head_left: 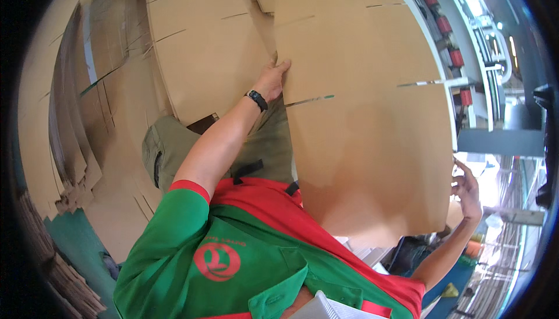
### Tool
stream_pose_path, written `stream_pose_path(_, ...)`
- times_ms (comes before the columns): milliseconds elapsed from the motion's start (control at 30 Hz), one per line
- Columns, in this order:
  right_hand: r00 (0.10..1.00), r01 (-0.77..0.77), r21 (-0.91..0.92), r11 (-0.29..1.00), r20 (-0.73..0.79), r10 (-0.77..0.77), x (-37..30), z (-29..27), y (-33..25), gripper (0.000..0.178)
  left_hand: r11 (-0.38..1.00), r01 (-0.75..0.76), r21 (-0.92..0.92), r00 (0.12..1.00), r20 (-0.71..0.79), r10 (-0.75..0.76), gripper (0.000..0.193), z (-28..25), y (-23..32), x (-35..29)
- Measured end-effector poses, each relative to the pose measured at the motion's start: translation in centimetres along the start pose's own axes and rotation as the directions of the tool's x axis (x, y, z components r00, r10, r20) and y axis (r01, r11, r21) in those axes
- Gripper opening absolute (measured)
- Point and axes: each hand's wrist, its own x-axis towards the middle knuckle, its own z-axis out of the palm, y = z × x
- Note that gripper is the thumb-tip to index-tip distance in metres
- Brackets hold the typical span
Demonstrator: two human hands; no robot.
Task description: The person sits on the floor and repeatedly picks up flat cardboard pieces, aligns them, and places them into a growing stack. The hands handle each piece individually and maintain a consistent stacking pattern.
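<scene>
A large flat brown cardboard sheet (367,150) with slots cut into its edges spans the space in front of my body. My left hand (273,79), with a dark watch on the wrist, grips the sheet's left edge, thumb on top and the other fingers hidden. At the opposite edge, my right hand (467,192) holds on with bent fingers; the index finger reaches along the border. Another slotted cardboard sheet (204,34) lies just left of the held one, beyond my left forearm.
More cardboard sheets (125,162) lie at the left, some with ragged, curled edges. Along the right runs a machine with a white frame (477,45) and a row of red rollers (443,25). A stack of cardboard (64,266) stands at the lower left.
</scene>
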Motion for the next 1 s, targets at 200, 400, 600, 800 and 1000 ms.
stream_pose_path(200,0.946,0.164,-0.014,0.986,-0.281,-0.162,8.0,2.5,2.7,0.058,0.999,0.025,0.035,0.994,0.103,-0.028,0.051,2.5,0.4,-1.5)
stream_pose_path(400,0.970,0.011,-0.022,1.000,-0.244,-0.016,15.4,2.5,1.1,0.058,0.992,0.031,0.124,0.992,0.115,-0.045,0.046,4.1,-0.8,-3.1)
stream_pose_path(600,0.942,-0.097,0.024,0.995,-0.320,0.100,15.7,0.6,3.4,0.047,0.930,0.129,0.343,0.981,0.091,-0.170,0.045,6.3,-2.9,-4.7)
stream_pose_path(800,0.809,-0.273,-0.130,0.953,-0.568,0.154,7.7,-4.0,14.1,0.053,0.783,0.277,0.557,0.873,0.195,-0.448,0.042,5.0,-1.6,-4.6)
stream_pose_path(1000,0.692,-0.494,-0.314,0.811,-0.707,0.149,-5.0,-0.8,28.3,0.057,0.802,0.139,0.581,0.978,0.047,-0.204,0.043,-1.6,4.7,-3.9)
